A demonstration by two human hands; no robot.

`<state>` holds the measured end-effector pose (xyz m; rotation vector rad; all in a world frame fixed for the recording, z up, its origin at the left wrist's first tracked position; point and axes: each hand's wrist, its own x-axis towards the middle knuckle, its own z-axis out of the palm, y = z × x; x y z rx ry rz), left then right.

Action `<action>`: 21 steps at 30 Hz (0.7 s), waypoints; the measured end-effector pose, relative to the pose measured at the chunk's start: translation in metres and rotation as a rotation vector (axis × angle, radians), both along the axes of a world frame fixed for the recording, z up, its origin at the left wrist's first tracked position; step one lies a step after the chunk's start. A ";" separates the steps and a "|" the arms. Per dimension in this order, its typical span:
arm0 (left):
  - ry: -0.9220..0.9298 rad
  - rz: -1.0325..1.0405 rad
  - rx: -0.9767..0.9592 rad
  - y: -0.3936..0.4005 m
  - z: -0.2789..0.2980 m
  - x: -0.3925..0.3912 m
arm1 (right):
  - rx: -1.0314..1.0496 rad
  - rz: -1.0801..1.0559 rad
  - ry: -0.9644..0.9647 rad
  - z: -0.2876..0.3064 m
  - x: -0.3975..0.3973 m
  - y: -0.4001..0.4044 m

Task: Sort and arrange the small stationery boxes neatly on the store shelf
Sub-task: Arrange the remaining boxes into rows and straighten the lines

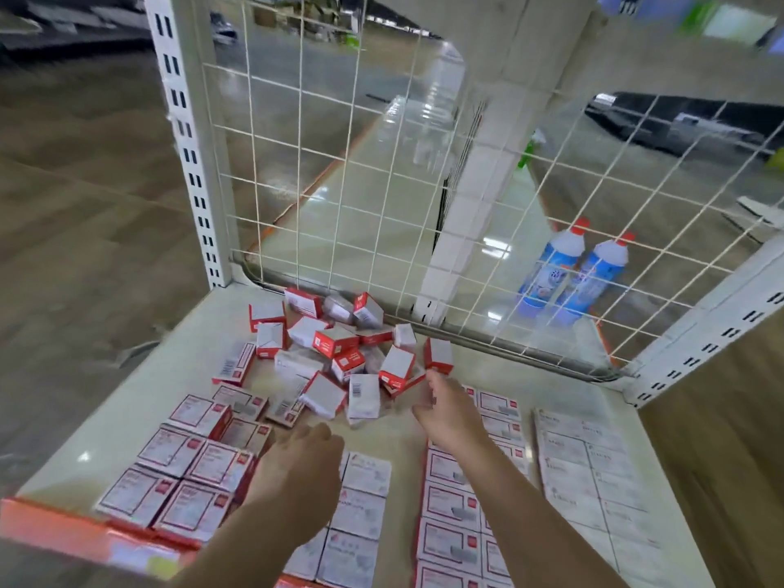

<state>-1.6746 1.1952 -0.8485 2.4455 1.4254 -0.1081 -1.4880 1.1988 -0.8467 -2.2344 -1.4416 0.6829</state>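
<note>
Two hands are stretched toward a loose pile [339,350] of small red-and-white boxes at the back of the shelf [127,401], against the wire grid [382,184]. The right hand [445,407] is nearest the pile, its fingers relaxed and holding nothing, just beside a box standing on end [439,354]; the left hand [303,454] hangs lower, fingers loosely bent, also with nothing held. The step in hand is judged to be picking the next box from the pile. It would be done best if one box at the pile's near edge were taken, turned label-up, and laid flush against a matching row. Sorted rows [182,473] already lie to the left, in the middle [365,502] and to the right [449,502], with flat white packs [594,460] further right. Little bare shelf is left between them, so neighbours could be knocked askew by a forearm. Two bottles [572,273] stand behind the grid, out of the way.
</note>
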 end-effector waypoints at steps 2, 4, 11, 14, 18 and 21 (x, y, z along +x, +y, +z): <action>-0.025 0.018 0.005 0.005 -0.006 0.002 | -0.008 0.000 -0.006 0.000 0.000 0.007; -0.036 0.015 -0.001 0.008 -0.011 0.003 | -0.017 0.004 -0.016 0.000 0.002 0.013; -0.032 0.006 -0.018 0.014 -0.025 0.001 | 0.025 0.038 -0.005 -0.008 0.004 0.034; -0.051 0.013 -0.029 0.015 -0.027 0.002 | -0.017 0.072 -0.035 -0.009 0.003 0.038; -0.069 0.021 -0.039 0.014 -0.027 0.002 | 0.008 0.047 -0.069 -0.010 0.002 0.044; -0.084 0.022 -0.040 0.014 -0.027 0.002 | 0.022 0.023 -0.094 -0.012 0.002 0.044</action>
